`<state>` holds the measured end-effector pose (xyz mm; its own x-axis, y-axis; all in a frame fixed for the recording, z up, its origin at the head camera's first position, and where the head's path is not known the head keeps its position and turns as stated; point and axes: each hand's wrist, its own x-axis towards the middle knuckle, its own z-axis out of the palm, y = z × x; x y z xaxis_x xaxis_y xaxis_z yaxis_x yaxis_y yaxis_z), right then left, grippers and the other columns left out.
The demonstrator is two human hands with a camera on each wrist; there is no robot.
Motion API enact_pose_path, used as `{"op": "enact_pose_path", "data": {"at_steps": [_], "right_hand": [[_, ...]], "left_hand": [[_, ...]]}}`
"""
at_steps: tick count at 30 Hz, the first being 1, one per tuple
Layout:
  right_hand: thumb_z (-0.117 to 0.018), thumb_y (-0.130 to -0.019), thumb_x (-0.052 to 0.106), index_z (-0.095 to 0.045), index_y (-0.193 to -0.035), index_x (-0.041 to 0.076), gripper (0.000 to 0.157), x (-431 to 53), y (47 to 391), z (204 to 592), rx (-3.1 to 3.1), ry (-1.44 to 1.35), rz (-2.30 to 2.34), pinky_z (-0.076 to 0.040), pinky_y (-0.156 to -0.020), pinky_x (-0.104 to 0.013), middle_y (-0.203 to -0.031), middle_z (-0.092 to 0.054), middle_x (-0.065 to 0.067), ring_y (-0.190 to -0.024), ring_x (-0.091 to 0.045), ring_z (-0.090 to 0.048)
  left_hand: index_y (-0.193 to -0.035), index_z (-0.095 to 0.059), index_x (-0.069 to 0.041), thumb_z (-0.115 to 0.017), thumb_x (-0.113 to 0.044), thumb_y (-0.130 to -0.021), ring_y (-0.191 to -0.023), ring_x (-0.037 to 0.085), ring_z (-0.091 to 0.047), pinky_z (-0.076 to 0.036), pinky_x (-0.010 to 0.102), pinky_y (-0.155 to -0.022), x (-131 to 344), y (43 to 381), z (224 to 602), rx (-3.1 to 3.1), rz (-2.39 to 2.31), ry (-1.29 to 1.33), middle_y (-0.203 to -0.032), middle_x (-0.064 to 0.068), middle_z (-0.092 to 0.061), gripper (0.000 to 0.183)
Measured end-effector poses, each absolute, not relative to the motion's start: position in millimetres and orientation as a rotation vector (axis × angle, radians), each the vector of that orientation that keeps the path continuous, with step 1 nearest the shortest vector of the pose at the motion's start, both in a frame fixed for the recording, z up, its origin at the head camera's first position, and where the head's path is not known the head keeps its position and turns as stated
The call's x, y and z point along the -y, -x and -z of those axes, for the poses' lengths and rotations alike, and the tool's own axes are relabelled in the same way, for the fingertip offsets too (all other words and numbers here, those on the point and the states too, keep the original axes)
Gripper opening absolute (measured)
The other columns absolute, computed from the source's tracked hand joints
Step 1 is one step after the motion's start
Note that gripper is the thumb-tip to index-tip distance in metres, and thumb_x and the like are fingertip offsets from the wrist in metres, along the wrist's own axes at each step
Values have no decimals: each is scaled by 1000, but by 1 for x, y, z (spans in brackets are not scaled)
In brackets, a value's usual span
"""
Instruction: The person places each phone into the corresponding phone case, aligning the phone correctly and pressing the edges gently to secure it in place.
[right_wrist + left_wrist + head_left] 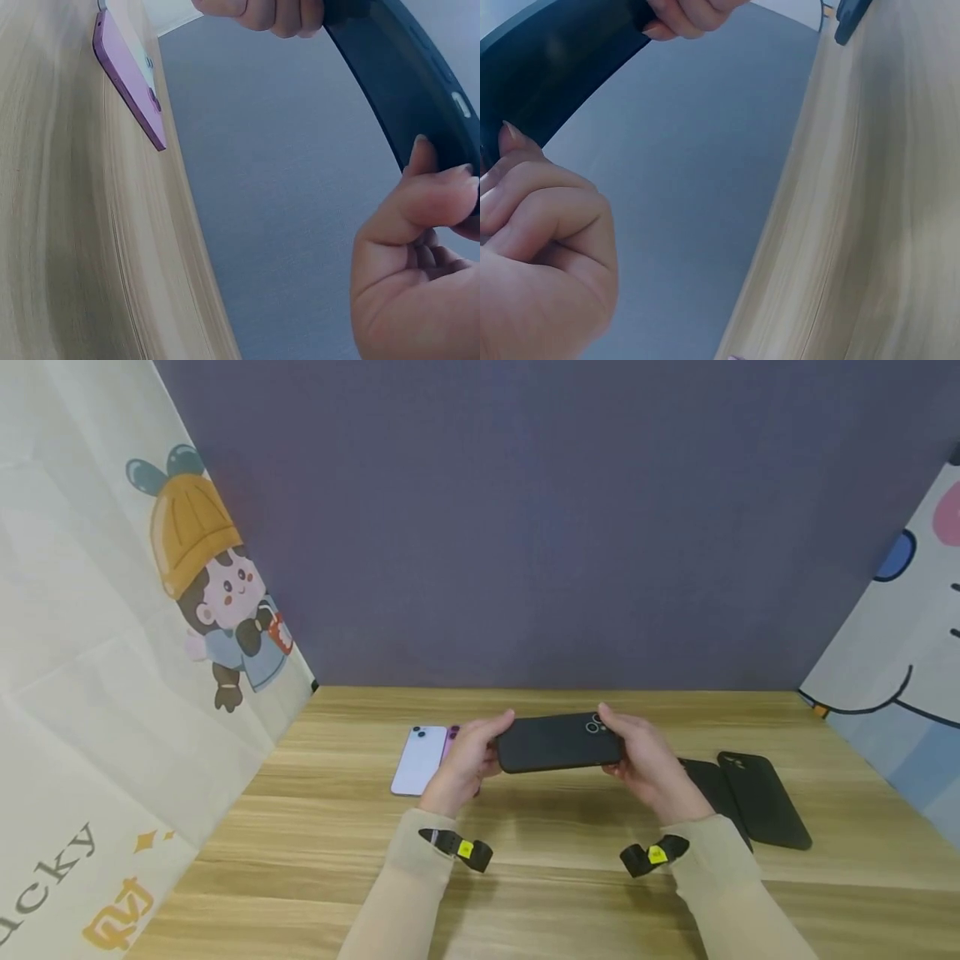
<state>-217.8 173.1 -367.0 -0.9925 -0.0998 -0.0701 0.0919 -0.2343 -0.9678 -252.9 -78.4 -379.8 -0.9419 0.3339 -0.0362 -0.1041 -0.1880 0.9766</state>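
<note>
A black cased phone (558, 742) is held level above the wooden table (525, 868), its camera end to the right. My left hand (468, 758) grips its left end, fingers curled round the edge (532, 217). Gripping the right end is my right hand (645, 760), thumb on the case's rim (427, 195). The case shows as a dark curved band in the left wrist view (547, 67) and in the right wrist view (405, 90). A pale lilac phone (418, 760) lies flat just left of my left hand, with a purple phone (131, 82) beside it.
Two black phone cases (761, 797) lie on the table right of my right hand. A grey-purple wall (540, 527) closes the back. Cartoon-printed sheets stand at the left (112, 652) and right (900, 693) sides.
</note>
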Motion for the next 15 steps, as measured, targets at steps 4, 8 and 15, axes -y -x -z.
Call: {"op": "enact_pose_path", "data": {"at_steps": [4,8,15], "right_hand": [[-57,-104,42,-75,-88,15,36,-173,218,365,-1812,0,2398,-40,-45,-21,-67,-69,1,-43,-9,-51],[-56,-105,41,-75,-92,15,35,-173,219,365,-1766,57,2388,-40,-44,-21,-63,-67,0,-42,-8,-49],[-52,-108,34,-74,-87,12,37,-174,218,367,-1699,169,2386,-44,-45,-20,-63,-66,1,-45,-6,-52]], "left_hand": [[-105,-70,0,-65,-40,-99,-66,9,-65,-50,19,-60,79,251,377,-1793,-2218,-277,-82,1,-71,41],[-92,-71,-6,-64,-37,-100,-55,5,-54,-41,17,-52,81,251,376,-1775,-2281,-249,-73,-2,-67,32],[-74,-66,-12,-59,-25,-102,-39,-1,-26,-19,14,-41,81,255,377,-1623,-2405,-264,-52,-7,-52,32]]}}
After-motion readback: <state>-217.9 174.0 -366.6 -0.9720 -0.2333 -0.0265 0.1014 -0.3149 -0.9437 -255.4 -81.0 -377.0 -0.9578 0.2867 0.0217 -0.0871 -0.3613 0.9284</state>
